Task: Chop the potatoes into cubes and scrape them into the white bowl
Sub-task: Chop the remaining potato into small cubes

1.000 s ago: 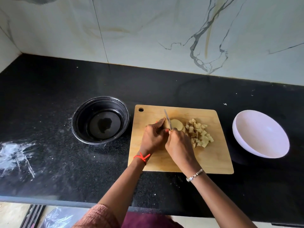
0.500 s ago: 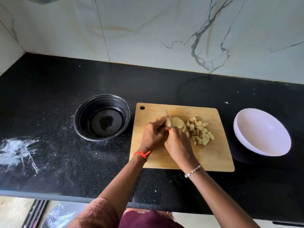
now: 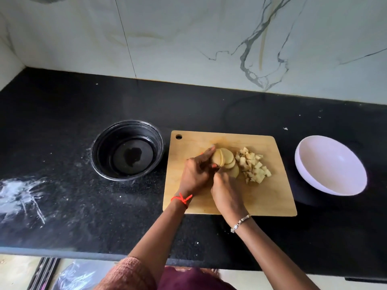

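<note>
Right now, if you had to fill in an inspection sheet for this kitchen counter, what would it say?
Surface: black countertop, with white smears at its left.
Job's things: wooden cutting board; potato partly sliced, slices fanned beside it; cubes piled to their right; white bowl right of the board, empty.
Clutter: black bowl left of the board, dark wet patch inside.
Hands: left hand holds the potato; right hand curled beside the slices, what it grips is hidden.
Cables: nothing seen.
Surroundings: veined marble wall behind the counter.
</note>
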